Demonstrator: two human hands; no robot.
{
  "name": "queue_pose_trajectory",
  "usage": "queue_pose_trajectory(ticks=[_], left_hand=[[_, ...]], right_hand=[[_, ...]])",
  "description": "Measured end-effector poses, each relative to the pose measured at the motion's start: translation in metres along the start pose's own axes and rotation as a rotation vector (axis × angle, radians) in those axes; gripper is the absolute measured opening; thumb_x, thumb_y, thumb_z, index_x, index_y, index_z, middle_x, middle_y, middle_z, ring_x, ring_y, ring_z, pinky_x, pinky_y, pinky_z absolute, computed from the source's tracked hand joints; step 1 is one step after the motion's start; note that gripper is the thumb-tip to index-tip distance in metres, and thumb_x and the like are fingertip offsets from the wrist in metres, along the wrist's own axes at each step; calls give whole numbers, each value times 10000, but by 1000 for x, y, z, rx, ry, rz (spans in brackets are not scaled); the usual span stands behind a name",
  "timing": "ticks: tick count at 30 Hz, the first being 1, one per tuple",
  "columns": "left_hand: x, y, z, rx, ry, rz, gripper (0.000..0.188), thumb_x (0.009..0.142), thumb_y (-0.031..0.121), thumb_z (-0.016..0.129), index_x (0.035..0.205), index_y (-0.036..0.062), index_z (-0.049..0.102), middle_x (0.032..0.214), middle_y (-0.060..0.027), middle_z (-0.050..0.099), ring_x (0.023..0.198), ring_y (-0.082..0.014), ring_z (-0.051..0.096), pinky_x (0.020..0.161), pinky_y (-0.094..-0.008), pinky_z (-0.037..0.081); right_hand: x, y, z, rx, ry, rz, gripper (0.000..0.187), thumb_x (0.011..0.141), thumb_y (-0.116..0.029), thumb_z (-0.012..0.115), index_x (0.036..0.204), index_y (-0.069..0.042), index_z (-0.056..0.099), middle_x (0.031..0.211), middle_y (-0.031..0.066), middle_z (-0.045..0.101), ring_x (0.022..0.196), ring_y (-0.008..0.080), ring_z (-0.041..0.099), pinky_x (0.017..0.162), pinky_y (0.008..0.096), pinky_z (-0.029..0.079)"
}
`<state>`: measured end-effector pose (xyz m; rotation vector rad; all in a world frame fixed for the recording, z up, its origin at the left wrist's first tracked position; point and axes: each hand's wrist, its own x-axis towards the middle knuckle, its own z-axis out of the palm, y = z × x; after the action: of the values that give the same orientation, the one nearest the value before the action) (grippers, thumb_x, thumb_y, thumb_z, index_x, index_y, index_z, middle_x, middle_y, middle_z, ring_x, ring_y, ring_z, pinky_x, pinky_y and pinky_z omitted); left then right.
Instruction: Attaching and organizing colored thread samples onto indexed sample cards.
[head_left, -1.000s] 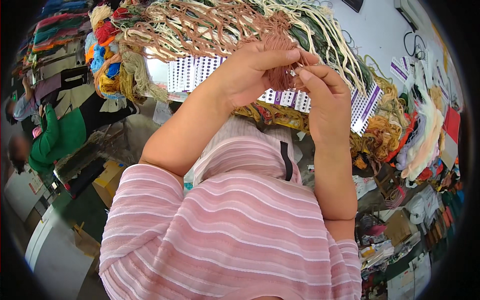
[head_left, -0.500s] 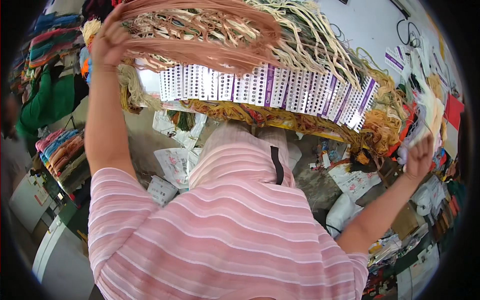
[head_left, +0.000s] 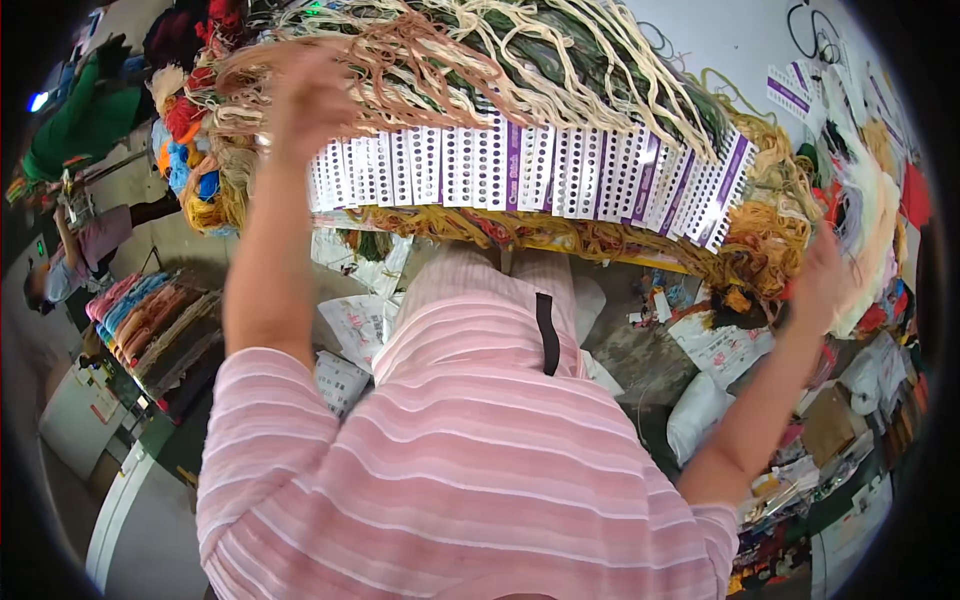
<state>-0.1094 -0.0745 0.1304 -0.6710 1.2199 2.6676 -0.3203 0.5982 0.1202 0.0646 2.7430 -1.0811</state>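
My left hand, smeared by motion, is over the left part of a heap of thread skeins on the table. Brown threads lie loosely there across cream and dark green skeins. Whether its fingers hold any thread cannot be made out. Below the heap runs a row of white and purple cards with punched holes, overlapping side by side. My right hand, also blurred, is at the table's right end, beside a hanging bundle of pale cream thread. Its fingers are not clear.
Tangled yellow-brown thread lines the table's front edge and right end. Colourful thread balls gather at the left end. A rack of coloured skeins stands lower left. Beyond it are a person in green and another person.
My left hand has moved right and slightly down; the brown thread, stretched out in a wide loop before, now lies slack on the heap. My right hand has shifted slightly left and down.
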Motion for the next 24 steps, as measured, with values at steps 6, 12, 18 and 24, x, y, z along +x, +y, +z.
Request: queue_pose_trajectory(ticks=[6, 12, 18, 24], left_hand=[[95, -228, 115, 354, 343, -365, 218, 820, 92, 575, 1005, 46, 681, 1060, -44, 658, 562, -116, 525, 510, -262, 416], [125, -288, 99, 760, 364, -240, 205, 801, 69, 551, 928, -43, 667, 680, -68, 606, 572, -154, 543, 542, -340, 434], [125, -273, 106, 505, 338, -349, 148, 871, 111, 616, 938, -7, 676, 738, -18, 605, 567, -82, 495, 504, -245, 430], [129, -277, 90, 702, 362, -286, 177, 819, 152, 638, 821, -25, 654, 726, -53, 616, 549, -117, 528, 493, -263, 437]], right_hand=[[-41, -79, 262, 546, -388, 327, 236, 834, -198, 635, 994, -35, 693, 748, 12, 629, 654, 74, 551, 565, 224, 418], [-53, -87, 341, 41, -340, 32, 187, 791, -236, 682, 881, -76, 721, 769, 60, 690, 663, 183, 643, 656, 316, 491], [-69, -79, 347, 96, -158, -65, 110, 775, -178, 675, 794, -73, 706, 800, 77, 655, 724, 255, 635, 671, 348, 495], [-71, -75, 334, 395, -295, -80, 138, 802, -126, 641, 889, -39, 704, 877, 80, 652, 697, 204, 632, 667, 283, 496]])
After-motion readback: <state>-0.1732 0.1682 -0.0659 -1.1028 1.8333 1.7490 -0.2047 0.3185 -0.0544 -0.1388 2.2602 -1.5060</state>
